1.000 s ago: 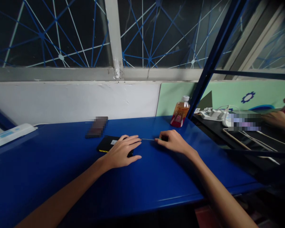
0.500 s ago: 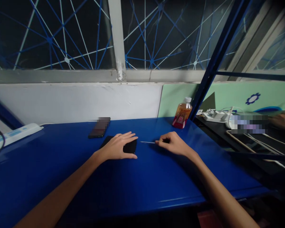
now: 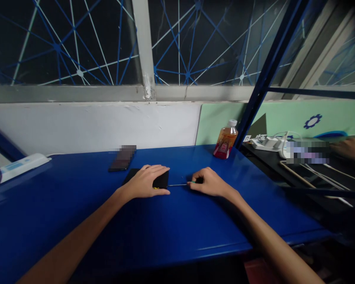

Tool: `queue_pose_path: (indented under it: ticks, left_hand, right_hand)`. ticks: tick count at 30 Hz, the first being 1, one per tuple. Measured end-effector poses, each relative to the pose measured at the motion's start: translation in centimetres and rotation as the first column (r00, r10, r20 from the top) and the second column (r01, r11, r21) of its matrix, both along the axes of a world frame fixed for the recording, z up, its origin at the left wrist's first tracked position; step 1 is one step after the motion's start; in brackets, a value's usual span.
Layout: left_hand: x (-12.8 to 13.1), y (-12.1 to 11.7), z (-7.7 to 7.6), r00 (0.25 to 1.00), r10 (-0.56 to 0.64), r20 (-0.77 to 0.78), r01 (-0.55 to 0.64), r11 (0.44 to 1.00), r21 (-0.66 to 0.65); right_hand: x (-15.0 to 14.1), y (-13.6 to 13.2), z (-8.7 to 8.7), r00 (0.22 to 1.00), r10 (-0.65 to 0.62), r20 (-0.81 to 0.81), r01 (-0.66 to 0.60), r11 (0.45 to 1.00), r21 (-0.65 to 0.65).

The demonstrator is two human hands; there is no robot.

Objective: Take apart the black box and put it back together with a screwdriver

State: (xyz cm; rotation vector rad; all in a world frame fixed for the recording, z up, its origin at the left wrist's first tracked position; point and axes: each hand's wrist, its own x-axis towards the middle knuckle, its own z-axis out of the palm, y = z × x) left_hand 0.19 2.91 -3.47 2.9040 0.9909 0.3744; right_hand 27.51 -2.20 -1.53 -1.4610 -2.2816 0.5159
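Note:
A flat black case [image 3: 162,180] lies on the blue table, with a bit of yellow on its near side. Over it my left hand [image 3: 142,181] clasps the case, fingers across the top and far side, thumb along the near edge; much of the case is hidden beneath. My right hand [image 3: 209,182] pinches a thin screwdriver [image 3: 177,185], whose metal shaft points left. Its tip meets, or nearly meets, the right edge of the case. Only a speck of green handle shows between the fingers.
Behind my left hand lies a dark phone [image 3: 122,159]. A drink bottle [image 3: 225,140] stands at the back right near the blue frame post [image 3: 254,102]. At left is a white power strip [image 3: 20,167]. Another person's hand [image 3: 350,148] is over the black desk with cables at right.
My left hand has shifted slightly left, its thumb now along the case's near edge. The screwdriver, off the case half a second ago, has come left and nearer to me, up to the case's right edge.

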Motion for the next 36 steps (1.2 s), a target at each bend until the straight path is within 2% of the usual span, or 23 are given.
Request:
queue_pose_path:
  ticks: [12, 22, 36]
  left_hand:
    - [-0.04, 0.08, -0.26, 1.0, 0.0, -0.004, 0.0, 1.0, 0.002]
    - [0.35, -0.39, 0.55, 0.997, 0.055, -0.063, -0.06, 0.995, -0.083]
    - [0.44, -0.46, 0.59, 0.995, 0.062, -0.077, -0.07, 0.992, -0.101]
  right_hand:
    - [0.19, -0.03, -0.03, 1.0, 0.029, -0.007, -0.029, 0.999, -0.032]
    - [0.2, 0.08, -0.12, 0.999, 0.019, -0.032, -0.022, 0.997, -0.075]
    - [0.34, 0.06, -0.14, 0.999, 0.032, -0.039, -0.036, 0.995, -0.089]
